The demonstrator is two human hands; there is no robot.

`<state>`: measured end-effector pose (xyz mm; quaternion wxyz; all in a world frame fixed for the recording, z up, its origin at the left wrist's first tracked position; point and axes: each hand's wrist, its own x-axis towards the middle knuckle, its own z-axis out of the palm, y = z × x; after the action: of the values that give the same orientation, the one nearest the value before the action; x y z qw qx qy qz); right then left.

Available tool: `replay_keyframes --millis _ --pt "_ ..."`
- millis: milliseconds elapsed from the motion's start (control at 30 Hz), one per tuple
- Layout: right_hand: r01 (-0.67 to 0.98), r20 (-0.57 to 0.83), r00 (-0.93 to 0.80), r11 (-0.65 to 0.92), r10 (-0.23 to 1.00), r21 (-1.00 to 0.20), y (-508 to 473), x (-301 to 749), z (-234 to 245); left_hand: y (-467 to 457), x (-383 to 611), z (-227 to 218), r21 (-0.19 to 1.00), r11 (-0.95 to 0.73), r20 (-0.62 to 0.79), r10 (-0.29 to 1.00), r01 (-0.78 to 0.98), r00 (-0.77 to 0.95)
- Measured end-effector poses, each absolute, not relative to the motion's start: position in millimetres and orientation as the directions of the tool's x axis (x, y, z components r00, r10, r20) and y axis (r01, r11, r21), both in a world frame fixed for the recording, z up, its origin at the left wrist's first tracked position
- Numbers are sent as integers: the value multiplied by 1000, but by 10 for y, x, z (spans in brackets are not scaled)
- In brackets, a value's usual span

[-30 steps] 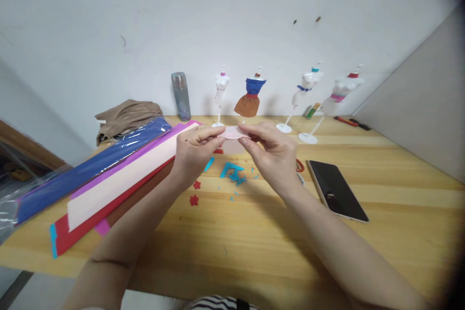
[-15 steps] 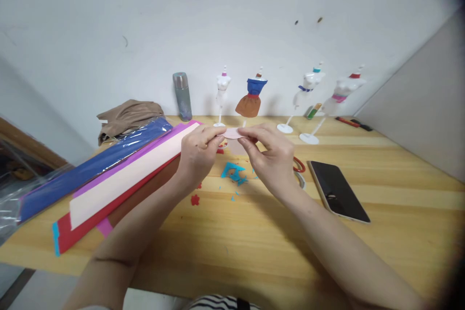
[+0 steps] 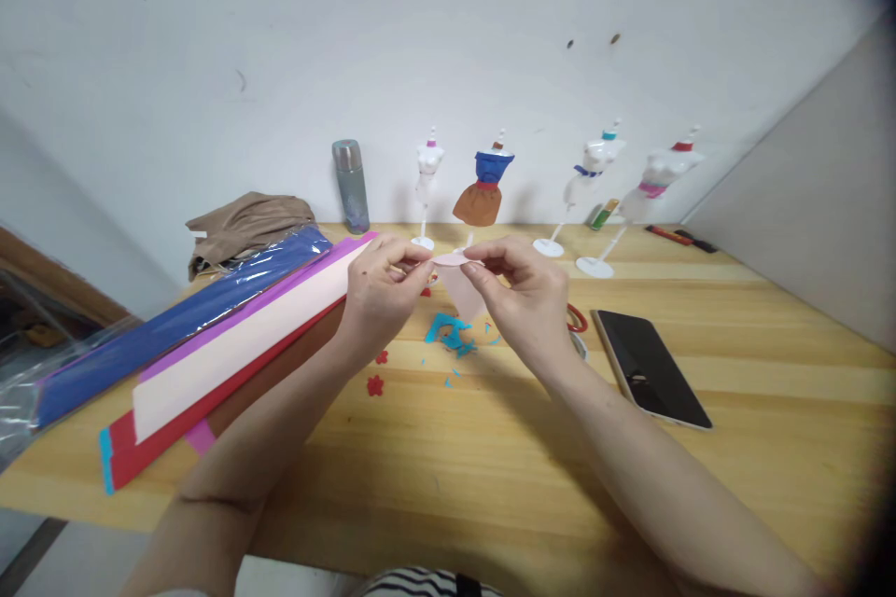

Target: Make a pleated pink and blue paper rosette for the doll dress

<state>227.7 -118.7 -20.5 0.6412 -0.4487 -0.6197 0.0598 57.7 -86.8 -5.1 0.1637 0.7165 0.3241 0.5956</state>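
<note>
Between my two hands is a small piece of pale pink crepe paper point(image 3: 463, 291), its top edge folded over and its lower part hanging down. My left hand point(image 3: 384, 294) pinches the left end of the fold between thumb and fingers. At the other end, my right hand point(image 3: 524, 298) grips it the same way. Below the hands lie torn blue paper scraps point(image 3: 449, 332) and small red flower cutouts point(image 3: 376, 385). Just behind the paper stands a mini dress form in a blue top and brown skirt point(image 3: 483, 187).
Crepe paper sheets point(image 3: 238, 345) are stacked at left beside a blue plastic-wrapped pack point(image 3: 182, 326) and brown cloth point(image 3: 248, 224). A flask point(image 3: 351, 187) and white dress forms point(image 3: 595, 154) stand near the wall. At right lie a phone point(image 3: 651, 368) and tape rolls point(image 3: 578, 319).
The pink paper has turned so its lower part now hangs in view beneath the fold. Both hands have shifted their fingers slightly and still hold it.
</note>
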Motion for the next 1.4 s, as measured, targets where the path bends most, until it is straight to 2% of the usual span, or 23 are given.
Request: replay_keyframes --millis 167,367,567,667,867,1100,1400 --pt "445 661 235 526 713 -725 -1197 2282 -196 -895 571 -11 616 -731 738 666 294 110" --pt "439 698 229 567 679 -696 -1209 2282 -175 -905 543 8 574 -739 752 646 353 130" --pt "426 724 216 604 655 -673 -1213 2295 -171 -855 531 -9 754 -636 605 770 166 205" --pt "421 724 211 607 657 -674 -1221 2294 -167 -875 536 3 802 -592 562 792 79 239" --pt "382 707 192 611 681 -693 -1241 2290 -153 -919 546 56 837 -547 530 810 -4 250" --pt "398 725 183 624 664 -672 -1257 2273 -120 -893 561 57 910 -405 414 878 -89 242" --pt "349 675 261 585 690 -732 -1236 2274 -170 -791 595 -103 904 -382 403 911 -194 83"
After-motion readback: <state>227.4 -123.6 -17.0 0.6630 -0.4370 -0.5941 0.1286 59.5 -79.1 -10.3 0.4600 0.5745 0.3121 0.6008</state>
